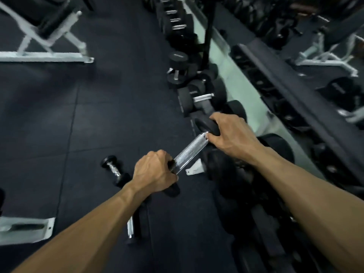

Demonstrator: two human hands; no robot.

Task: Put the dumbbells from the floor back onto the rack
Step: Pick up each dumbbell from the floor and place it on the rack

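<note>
I hold a black dumbbell with a knurled chrome handle (190,151) in the air, tilted from lower left to upper right. My left hand (155,171) grips its near end, hiding that black head. My right hand (230,134) wraps over the far black head. The dumbbell hangs beside the low rack (204,107), which runs up the middle and carries several black dumbbells. A small dumbbell (114,170) lies on the floor left of my left hand. Another one (131,227) lies under my left forearm, partly hidden.
A white-framed bench (49,54) stands at the upper left on the dark rubber floor (88,115). A white metal foot (27,227) juts in at the lower left. A mirror (295,66) along the right reflects the rack and benches. A white tag (195,168) shows near the rack's base.
</note>
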